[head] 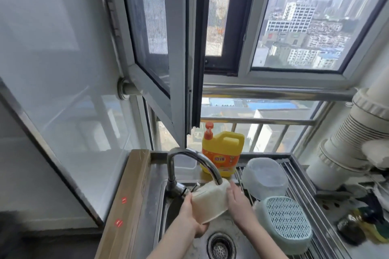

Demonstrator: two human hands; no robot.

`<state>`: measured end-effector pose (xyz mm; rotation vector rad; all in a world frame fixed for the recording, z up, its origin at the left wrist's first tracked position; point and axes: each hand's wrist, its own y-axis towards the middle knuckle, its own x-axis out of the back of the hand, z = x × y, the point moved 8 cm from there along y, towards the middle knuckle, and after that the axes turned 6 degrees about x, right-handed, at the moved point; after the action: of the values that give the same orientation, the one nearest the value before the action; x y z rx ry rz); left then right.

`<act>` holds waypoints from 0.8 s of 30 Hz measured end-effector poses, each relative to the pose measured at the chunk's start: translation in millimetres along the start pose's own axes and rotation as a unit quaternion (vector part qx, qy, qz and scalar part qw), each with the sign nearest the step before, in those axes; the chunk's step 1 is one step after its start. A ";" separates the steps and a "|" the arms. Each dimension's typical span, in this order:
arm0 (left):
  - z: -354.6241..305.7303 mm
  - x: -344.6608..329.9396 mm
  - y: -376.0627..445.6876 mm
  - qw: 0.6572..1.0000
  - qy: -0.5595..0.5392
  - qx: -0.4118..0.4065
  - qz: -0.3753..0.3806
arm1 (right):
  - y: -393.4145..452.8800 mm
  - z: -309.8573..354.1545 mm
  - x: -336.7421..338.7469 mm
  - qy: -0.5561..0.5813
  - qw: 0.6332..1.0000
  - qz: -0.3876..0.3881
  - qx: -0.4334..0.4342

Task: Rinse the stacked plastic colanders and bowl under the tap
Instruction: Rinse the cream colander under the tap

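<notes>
A cream plastic colander [209, 201] is held tilted under the spout of the chrome tap [195, 164], above the steel sink [166, 212]. My left hand [190, 215] grips its left and lower edge. My right hand [236, 198] presses against its right side. A clear plastic bowl [264, 177] lies upside down on the drying rack to the right. In front of it a pale green colander [285, 222] also rests upside down. Whether water is running cannot be told.
A yellow dish soap bottle [223, 151] stands behind the tap. The sink drain [220, 247] lies below my hands. A wooden board [124, 202] lines the sink's left. An open window sash [160, 59] hangs above. Pipes [345, 147] and sponges [366, 231] crowd the right.
</notes>
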<state>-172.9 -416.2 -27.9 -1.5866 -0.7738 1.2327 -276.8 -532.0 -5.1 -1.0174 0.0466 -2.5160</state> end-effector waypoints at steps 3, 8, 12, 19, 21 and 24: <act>2.3 -2.2 -1.7 1.000 0.010 -0.004 0.005 | 2.5 14.4 5.2 -0.146 0.989 0.005 -0.009; 4.2 -3.6 -4.3 1.000 0.021 -0.014 0.017 | -2.2 49.9 18.4 -0.291 0.956 -0.028 0.018; 7.7 7.3 0.1 1.000 0.025 -0.007 0.017 | -2.0 62.3 18.5 -0.319 0.945 -0.030 0.061; 11.3 -0.3 -9.5 0.998 0.015 0.000 0.063 | -5.0 48.7 6.8 -0.195 0.981 -0.004 0.020; 9.6 -7.2 -13.5 0.995 0.031 -0.017 0.093 | -2.3 42.2 8.0 -0.134 0.991 -0.011 0.003; 11.2 -18.0 -19.7 0.986 0.054 -0.038 0.151 | -0.8 32.3 18.6 -0.040 0.997 -0.060 -0.001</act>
<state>-187.5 -422.0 -3.6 -1.8665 -0.5291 1.3303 -267.4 -534.6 30.9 -1.1517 -0.0348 -2.5796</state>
